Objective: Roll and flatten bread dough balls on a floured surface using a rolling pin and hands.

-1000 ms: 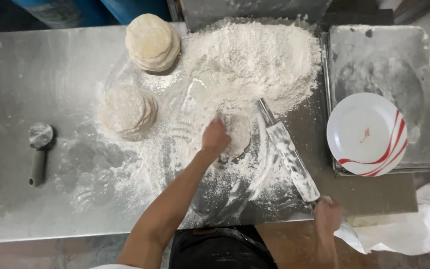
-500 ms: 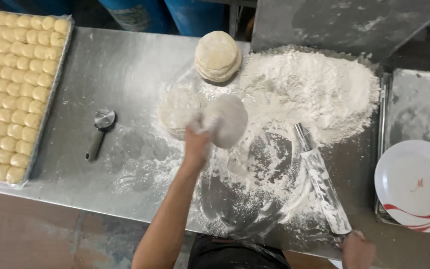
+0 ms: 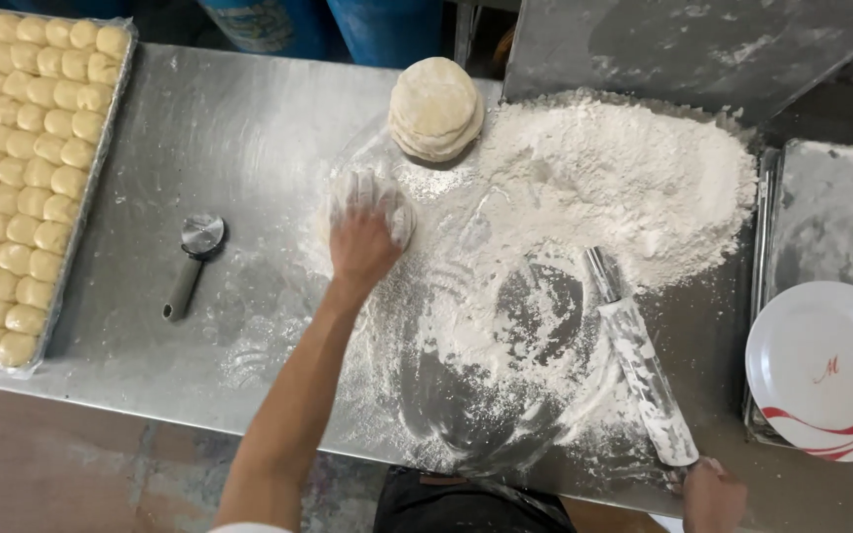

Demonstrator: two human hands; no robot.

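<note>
My left hand (image 3: 362,237) lies flat, fingers spread, on a floured pile of flat dough discs (image 3: 399,215) left of the table's middle. A second, cleaner stack of dough discs (image 3: 434,109) sits just behind it. A flour-coated rolling pin (image 3: 644,365) lies at an angle on the right of the floured patch. My right hand (image 3: 713,494) is at the table's front edge, curled around the pin's near handle. A big heap of flour (image 3: 634,178) is piled behind the pin.
A tray of several dough balls (image 3: 22,168) fills the left end of the steel table (image 3: 199,128). A wheel cutter (image 3: 188,266) lies beside it. At the right, a white plate with red stripes (image 3: 826,370) rests on a floured metal tray (image 3: 831,217). Blue barrels (image 3: 387,25) stand behind.
My left hand lifted a dough disc from the floured middle, carried it back and left, and now rests on the pile with it. The view shifted left, showing the dough-ball tray.
</note>
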